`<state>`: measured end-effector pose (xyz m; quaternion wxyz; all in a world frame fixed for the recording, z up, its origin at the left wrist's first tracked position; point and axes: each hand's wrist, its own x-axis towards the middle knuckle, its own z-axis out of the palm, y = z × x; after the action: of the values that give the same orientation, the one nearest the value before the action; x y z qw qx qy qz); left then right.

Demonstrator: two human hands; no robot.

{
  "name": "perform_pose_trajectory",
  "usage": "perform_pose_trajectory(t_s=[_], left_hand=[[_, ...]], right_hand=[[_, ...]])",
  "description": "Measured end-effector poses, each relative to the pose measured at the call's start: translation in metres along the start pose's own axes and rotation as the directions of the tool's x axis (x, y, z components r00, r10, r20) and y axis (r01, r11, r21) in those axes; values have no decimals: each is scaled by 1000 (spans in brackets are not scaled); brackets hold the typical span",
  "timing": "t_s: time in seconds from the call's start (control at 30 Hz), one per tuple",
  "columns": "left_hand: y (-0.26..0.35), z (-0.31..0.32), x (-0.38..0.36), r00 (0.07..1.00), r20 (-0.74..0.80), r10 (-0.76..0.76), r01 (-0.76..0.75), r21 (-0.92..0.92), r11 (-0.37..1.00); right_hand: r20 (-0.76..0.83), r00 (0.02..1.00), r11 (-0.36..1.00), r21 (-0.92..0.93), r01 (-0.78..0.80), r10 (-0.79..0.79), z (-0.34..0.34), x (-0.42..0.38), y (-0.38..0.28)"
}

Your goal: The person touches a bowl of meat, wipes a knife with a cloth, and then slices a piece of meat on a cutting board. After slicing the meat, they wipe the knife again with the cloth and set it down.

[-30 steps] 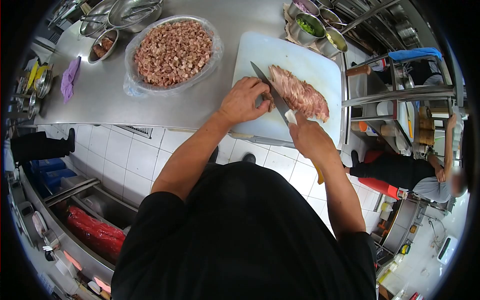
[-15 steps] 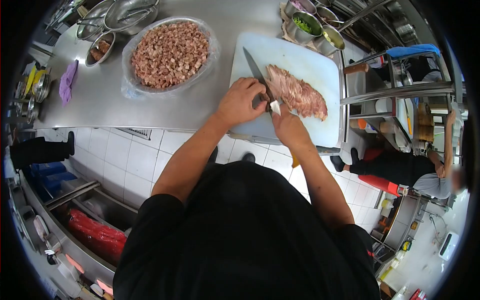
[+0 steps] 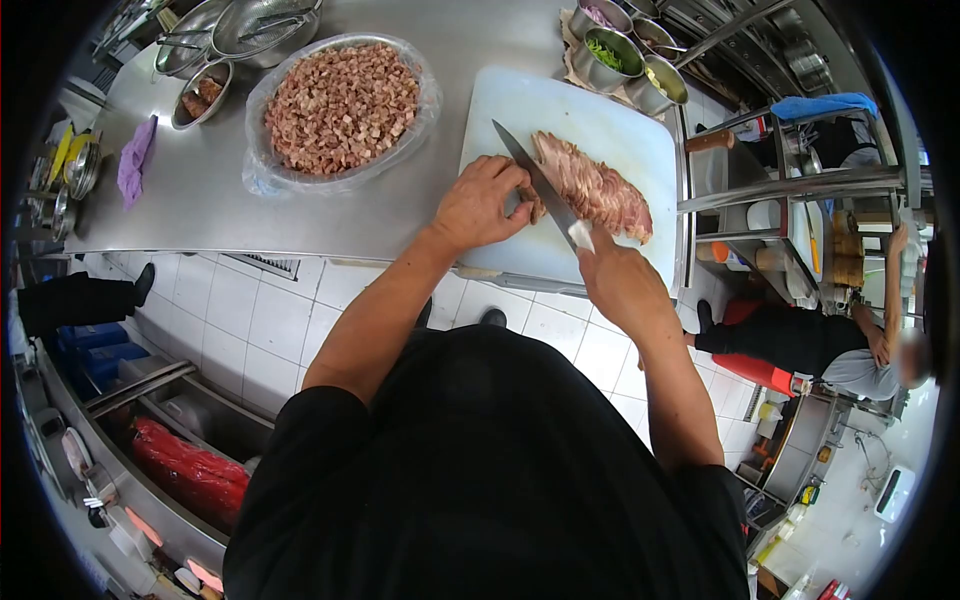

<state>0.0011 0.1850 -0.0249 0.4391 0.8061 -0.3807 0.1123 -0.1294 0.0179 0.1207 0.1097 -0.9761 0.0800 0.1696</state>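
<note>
On the white cutting board [image 3: 620, 110], a row of thinly sliced meat [image 3: 600, 190] lies at a slant. My right hand [image 3: 622, 278] is closed around the pale handle of a long kitchen knife [image 3: 540, 182], whose blade points to the far left, between the sliced row and my other hand. With its fingers curled at the board's left part, my left hand [image 3: 483, 203] grips a small piece of meat [image 3: 537, 207], mostly hidden by the fingers. Left of the board stands a wide plastic-lined bowl [image 3: 430, 98] heaped with diced meat [image 3: 340, 108].
Metal containers with chopped greens [image 3: 606, 52] stand behind the board. Strainers [image 3: 262, 30], a small bowl [image 3: 190, 118] with browned pieces and a purple cloth [image 3: 133, 168] lie at left on the steel table [image 3: 215, 220]. Another person [image 3: 790, 335] is at far right.
My right hand has drawn the knife towards me and to the right. The blade now sits away from my left fingers, and the meat piece in them shows more. My left hand stays in place.
</note>
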Motion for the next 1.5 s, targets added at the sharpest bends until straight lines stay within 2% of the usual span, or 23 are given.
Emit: perform_pose_trajectory(t_s=[0.23,0.33,0.53,0.73,0.83,1.07,1.13,1.33,1.43,1.5], left_hand=[[-2,1,0,999,32,-8,8,8,1000],[-2,0,-1,999,32,-14,14,4,1000],[-2,1,0,1000,21,1,-1,7,1000],[-1,0,1,999,33,-7,6,7,1000],[-1,1,1,1000,2,9,-9,3,1000],[0,3,-4,999,30,-33,33,7,999],[-1,3,1,999,38,-23,22,33,999],[-5,7,-2,998,49,25,-27,41,999],[-1,4,-3,994,91,-52,49,40,998],[5,3,-1,989,147,-2,-12,95,995]], right_hand=[[91,995,999,-22,-26,28,-8,-3,-3],[52,998,1000,4,-25,25,5,6,1],[81,996,999,32,-34,32,7,17,-4],[10,998,997,33,64,-64,28,32,8],[12,1000,999,47,26,-27,46,41,5],[-143,989,997,65,29,-19,79,42,4],[-165,986,996,67,52,-40,73,46,7],[-395,919,982,170,83,-10,44,27,19],[-423,904,978,207,26,66,28,11,34],[-409,895,965,249,-79,179,27,-2,49]])
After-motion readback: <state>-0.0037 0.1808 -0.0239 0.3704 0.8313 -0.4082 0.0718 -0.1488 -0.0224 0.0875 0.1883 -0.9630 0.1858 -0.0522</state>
